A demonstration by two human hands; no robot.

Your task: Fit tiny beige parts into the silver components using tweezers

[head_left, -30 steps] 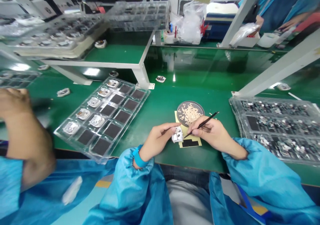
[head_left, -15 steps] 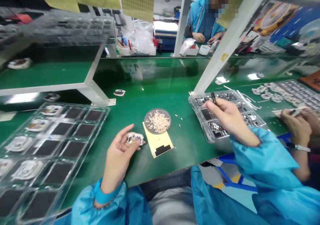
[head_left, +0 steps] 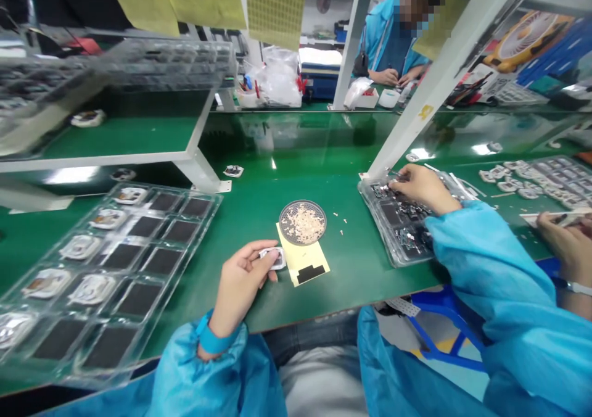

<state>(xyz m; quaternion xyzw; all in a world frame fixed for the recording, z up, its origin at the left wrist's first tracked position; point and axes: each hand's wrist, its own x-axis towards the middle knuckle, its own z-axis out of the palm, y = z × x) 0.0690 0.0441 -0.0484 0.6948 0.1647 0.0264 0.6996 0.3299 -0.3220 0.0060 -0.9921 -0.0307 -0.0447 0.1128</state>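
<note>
My left hand (head_left: 245,278) is closed around a small white plastic casing (head_left: 279,258), thumb laid across its face. Dark parts show inside the casing. Over the clear plastic tray (head_left: 394,253) on the right, my right hand (head_left: 425,187) reaches down with thumb and fingers pinched. What it pinches is too small to make out. Small dark electronic parts (head_left: 409,239) fill several of that tray's compartments. Between my hands lies a round dark dish (head_left: 282,231) of small beige pieces (head_left: 303,222), partly over a yellow paper (head_left: 300,260).
To the left, a large compartment tray (head_left: 182,263) holds several white casings (head_left: 92,286) and dark pads. A lone casing (head_left: 234,171) lies further back. A shelf leg (head_left: 203,170) and slanted post (head_left: 416,96) rise from the table. A co-worker's hand (head_left: 567,235) works at far right.
My right hand has lowered into the right tray; the dark piece seen upright in its fingers is no longer visible. My left hand still holds the casing, now turned. The view has shifted slightly left.
</note>
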